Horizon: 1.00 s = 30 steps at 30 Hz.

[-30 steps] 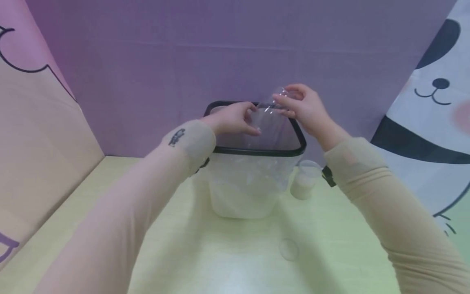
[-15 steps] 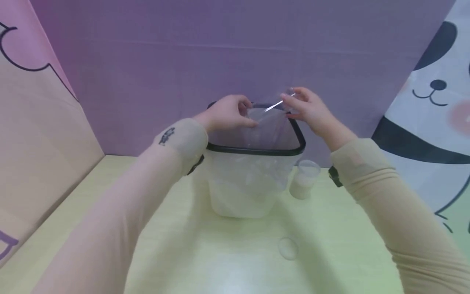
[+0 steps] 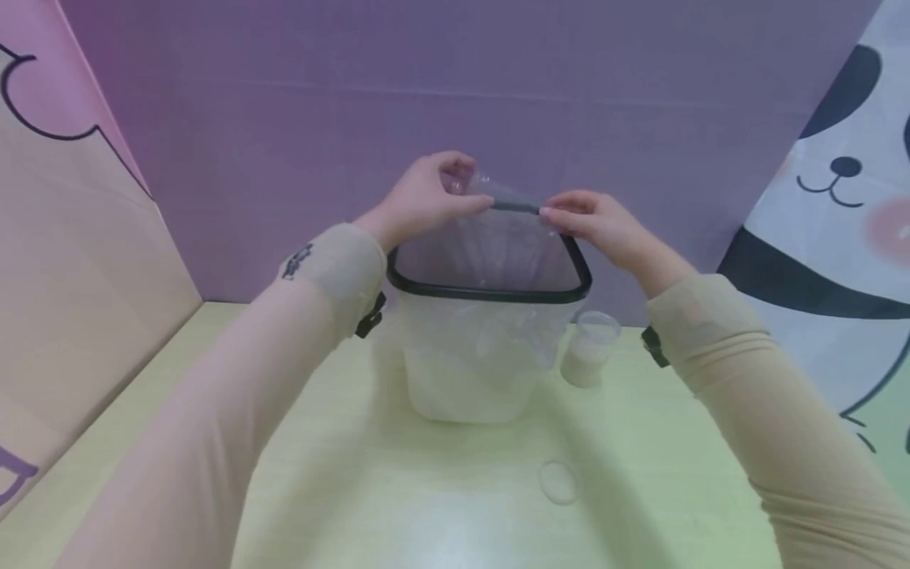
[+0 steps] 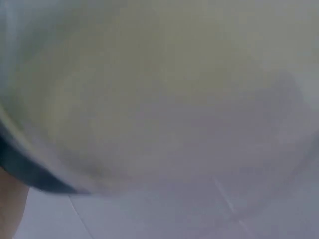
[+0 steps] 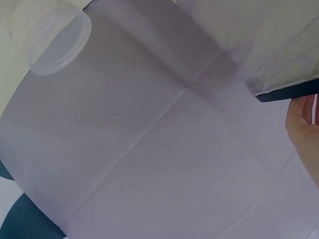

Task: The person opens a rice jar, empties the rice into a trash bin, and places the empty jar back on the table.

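A translucent white bin [image 3: 462, 387] with a black rim [image 3: 490, 295] stands upright on the table. A clear plastic bag [image 3: 505, 191] lines it, and its edge drapes over the front and right side. At the back rim, my left hand [image 3: 426, 197] pinches the bag between thumb and fingers. My right hand [image 3: 604, 225] pinches the bag at the back right of the rim. In the right wrist view, that hand [image 5: 305, 134] touches the underside of the dark rim [image 5: 286, 93]. Blurred translucent material fills most of the left wrist view.
A clear plastic cup [image 3: 586, 356] stands just right of the bin. On the table [image 3: 355, 490] in front lies a thin pale ring [image 3: 558, 482]. A purple backdrop [image 3: 284, 158] rises close behind the bin, with a panda-print panel [image 3: 839, 221] at the right.
My left hand has moved up and left to the back rim, drawing the bag's edge outward there. My right hand has come slightly down onto the rim's back right.
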{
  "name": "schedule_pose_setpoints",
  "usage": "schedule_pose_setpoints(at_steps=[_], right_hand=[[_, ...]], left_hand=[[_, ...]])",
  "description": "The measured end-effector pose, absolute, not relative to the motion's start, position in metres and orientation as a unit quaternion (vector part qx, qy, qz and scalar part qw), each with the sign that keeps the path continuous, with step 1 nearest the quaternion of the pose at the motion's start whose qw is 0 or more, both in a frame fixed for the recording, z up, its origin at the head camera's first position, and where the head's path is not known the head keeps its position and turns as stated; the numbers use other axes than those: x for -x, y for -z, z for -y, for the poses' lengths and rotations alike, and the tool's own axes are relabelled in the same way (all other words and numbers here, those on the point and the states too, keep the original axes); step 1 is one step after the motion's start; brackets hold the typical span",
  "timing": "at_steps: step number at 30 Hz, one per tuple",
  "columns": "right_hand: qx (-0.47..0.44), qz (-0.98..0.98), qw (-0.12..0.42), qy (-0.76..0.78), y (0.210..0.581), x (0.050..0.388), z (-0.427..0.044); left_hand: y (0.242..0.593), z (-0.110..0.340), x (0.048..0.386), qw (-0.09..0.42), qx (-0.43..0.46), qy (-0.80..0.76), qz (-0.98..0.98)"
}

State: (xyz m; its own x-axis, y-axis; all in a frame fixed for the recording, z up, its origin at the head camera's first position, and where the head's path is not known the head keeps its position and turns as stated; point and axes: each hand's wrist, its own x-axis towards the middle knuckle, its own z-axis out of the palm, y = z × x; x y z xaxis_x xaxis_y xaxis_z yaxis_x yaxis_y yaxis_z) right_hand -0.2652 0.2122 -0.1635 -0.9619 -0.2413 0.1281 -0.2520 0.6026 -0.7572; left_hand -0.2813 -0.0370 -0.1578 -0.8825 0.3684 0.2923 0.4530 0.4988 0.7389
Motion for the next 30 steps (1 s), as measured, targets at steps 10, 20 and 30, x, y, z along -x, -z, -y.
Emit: schedule_pose_setpoints(at_steps=[10,20,30], right_hand=[[-0.132,0.918,0.026,-0.372,0.164,0.263,-0.209],[-0.131,0.92,0.065,-0.363,0.166,0.262,-0.211],[-0.126,0.914,0.117,-0.369,0.162,0.247,-0.221]], left_hand=[[0.151,0.032,0.273,0.092,0.234,0.543,0.801],[0.14,0.039,0.261,0.122,0.229,0.591,0.764],[0.109,0.074,0.216,0.21,0.268,0.672,0.658]])
